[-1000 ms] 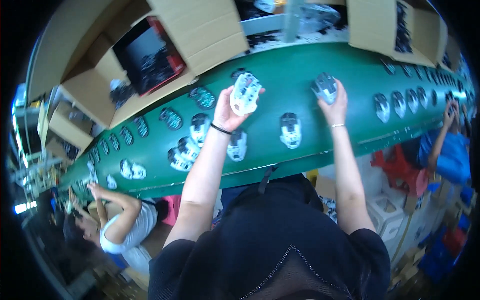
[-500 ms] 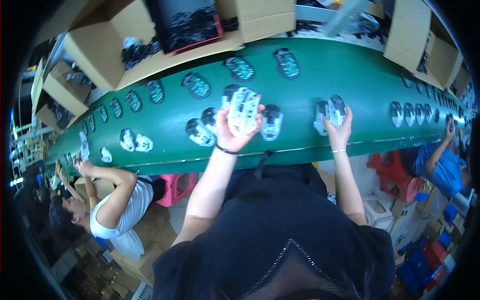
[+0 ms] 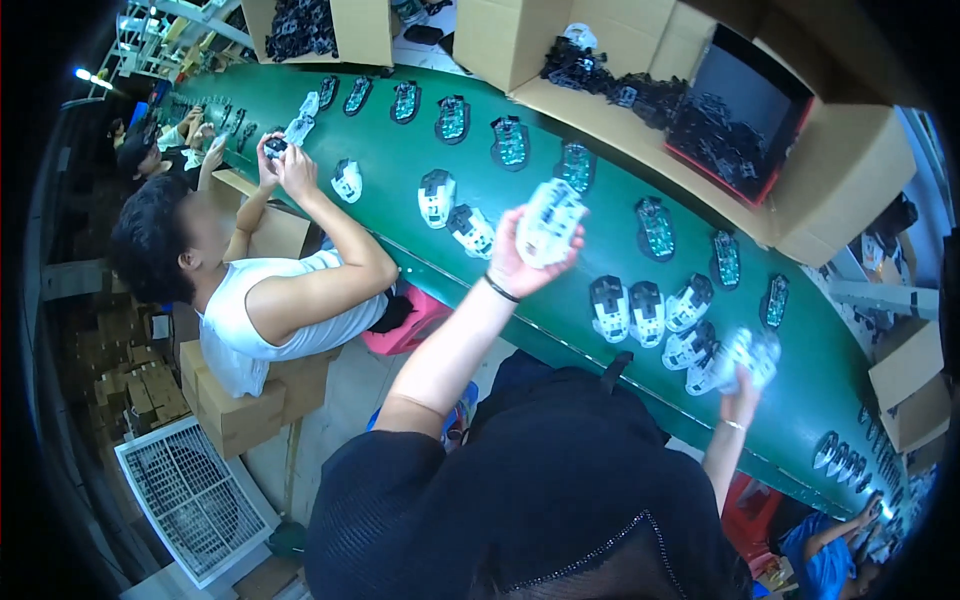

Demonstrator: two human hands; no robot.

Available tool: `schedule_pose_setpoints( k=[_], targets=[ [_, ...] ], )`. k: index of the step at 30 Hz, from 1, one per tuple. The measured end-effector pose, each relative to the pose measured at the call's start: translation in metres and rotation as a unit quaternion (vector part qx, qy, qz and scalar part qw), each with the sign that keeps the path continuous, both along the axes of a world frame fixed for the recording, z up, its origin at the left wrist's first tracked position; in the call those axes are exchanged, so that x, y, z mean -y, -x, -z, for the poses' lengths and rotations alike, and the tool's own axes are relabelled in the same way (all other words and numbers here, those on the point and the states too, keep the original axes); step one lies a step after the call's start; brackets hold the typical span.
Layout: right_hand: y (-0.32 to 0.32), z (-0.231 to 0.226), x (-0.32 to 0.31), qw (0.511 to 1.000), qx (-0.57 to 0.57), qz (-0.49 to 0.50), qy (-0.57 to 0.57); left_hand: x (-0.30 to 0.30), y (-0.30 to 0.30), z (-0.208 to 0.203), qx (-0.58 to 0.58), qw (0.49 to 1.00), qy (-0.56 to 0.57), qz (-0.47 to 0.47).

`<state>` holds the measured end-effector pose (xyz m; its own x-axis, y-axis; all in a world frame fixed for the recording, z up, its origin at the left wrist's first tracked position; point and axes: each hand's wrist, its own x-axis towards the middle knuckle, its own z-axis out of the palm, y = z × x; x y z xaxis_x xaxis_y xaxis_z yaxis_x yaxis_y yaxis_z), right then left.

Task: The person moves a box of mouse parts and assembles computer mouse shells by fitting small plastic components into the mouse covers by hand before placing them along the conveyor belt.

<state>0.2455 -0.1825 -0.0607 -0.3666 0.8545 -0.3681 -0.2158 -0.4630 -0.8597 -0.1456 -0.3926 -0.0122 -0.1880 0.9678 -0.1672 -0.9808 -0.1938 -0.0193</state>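
Note:
My left hand (image 3: 518, 262) is closed round a white computer mouse shell (image 3: 550, 222), raised above the green belt (image 3: 400, 190); black parts show on its face. On the right, my right hand (image 3: 738, 403) grips white mouse shells (image 3: 750, 358), smeared by motion, so I cannot tell exactly how many. Between my hands lie several white-and-black mouse shells (image 3: 647, 312) in a loose group, the nearest just left of my right hand. Two more mouse shells (image 3: 437, 198) rest left of my left hand. A row of black mouse bases with green circuit boards (image 3: 655, 228) runs along the far side.
Beyond the belt stand cardboard boxes (image 3: 850, 165) and a black tray with a red edge (image 3: 740, 110), holding small black parts. A person in a white top (image 3: 300, 300) works at my left; another in blue (image 3: 825, 555) is far right. A pink stool (image 3: 410, 325) stands by the belt.
My view has turned toward the left. The left hand keeps its mouse shell raised. My right hand, at two mouse shells before, now moves blurred at the right end of the group.

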Motion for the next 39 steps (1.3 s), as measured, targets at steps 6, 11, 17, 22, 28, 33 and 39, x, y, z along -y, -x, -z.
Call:
schedule_pose_setpoints(
  k=[6,11,17,22,28,33,39],
  targets=[
    [0.280,-0.042,0.077,0.935,-0.049,-0.337,0.105,0.062,0.121,0.029,-0.582,0.567,0.517,-0.271],
    [0.466,-0.037,0.114,0.894,-0.109,-0.434,0.038,0.089,0.184,0.028,-0.634,0.256,0.660,-0.313],
    [0.603,-0.007,0.166,0.869,0.006,-0.480,-0.118,0.111,0.220,0.078,-0.578,0.185,0.701,-0.374],
    [0.641,0.023,0.179,0.837,0.113,-0.446,-0.295,0.108,0.209,0.078,-0.469,0.251,0.700,-0.477],
    [0.648,0.023,0.226,0.657,0.229,-0.457,-0.554,0.104,0.130,0.022,-0.446,0.435,0.585,-0.520],
    [0.630,-0.009,0.214,0.625,0.244,-0.441,-0.596,0.130,0.105,0.007,-0.230,0.793,0.380,-0.417],
    [0.543,-0.071,0.049,0.794,0.191,-0.257,-0.516,0.116,0.099,-0.001,-0.079,0.943,0.141,-0.290]
  ],
)
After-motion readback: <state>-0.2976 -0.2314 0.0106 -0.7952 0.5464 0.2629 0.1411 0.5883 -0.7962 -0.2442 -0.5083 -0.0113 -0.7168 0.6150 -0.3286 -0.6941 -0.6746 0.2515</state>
